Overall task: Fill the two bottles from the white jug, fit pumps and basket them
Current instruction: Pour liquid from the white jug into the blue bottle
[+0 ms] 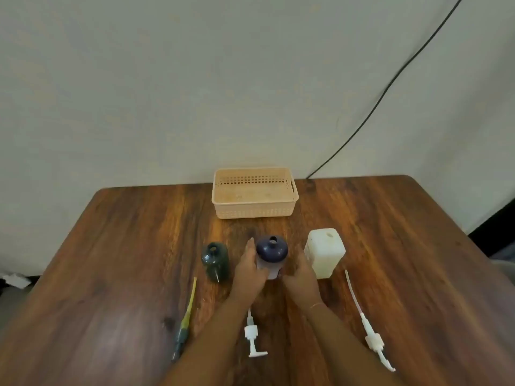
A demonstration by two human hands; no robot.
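A dark blue bottle [271, 249] with an open neck stands upright at the table's middle. My left hand [249, 270] holds its left side, fingers pointing up along it and thumb across the front. My right hand [302, 275] lies against its lower right side with relaxed fingers. To the left stands a dark green bottle [215, 260], also open. The white jug [324, 252] stands to the right, its cap hole open. An empty beige basket [255, 203] sits behind them. A white pump [252, 334] lies between my forearms, another white pump [372, 339] at the right.
A green-yellow pump [184, 325] lies at the left on the wooden table [125, 246]. A black cable [390, 84] runs down the wall to the table's back edge. The table's right and left edges are in view.
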